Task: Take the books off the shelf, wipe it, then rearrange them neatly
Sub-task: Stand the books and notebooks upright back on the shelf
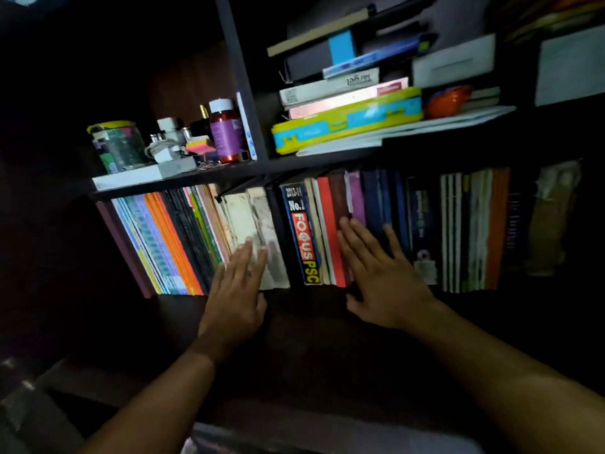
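A long row of upright books fills the lower shelf (294, 298). Thin orange, black and blue spines (170, 237) lean at the left, worn white books (258, 231) stand near the middle, then a black "FOCUS PSC" book (302, 237), a red book (329, 231), and dark blue spines (379, 204) further right. My left hand (237, 290) lies flat with fingers spread against the worn white books. My right hand (381, 273) lies flat, fingers apart, against the red and dark blue spines. Neither hand grips anything.
The upper shelf holds a stack of lying books with a yellow-and-blue case (347, 121) at the front, an orange object (447, 99), a jar (118, 145), a red bottle with a purple label (226, 131) and small clutter. A vertical divider (242, 77) splits that shelf. The surroundings are dark.
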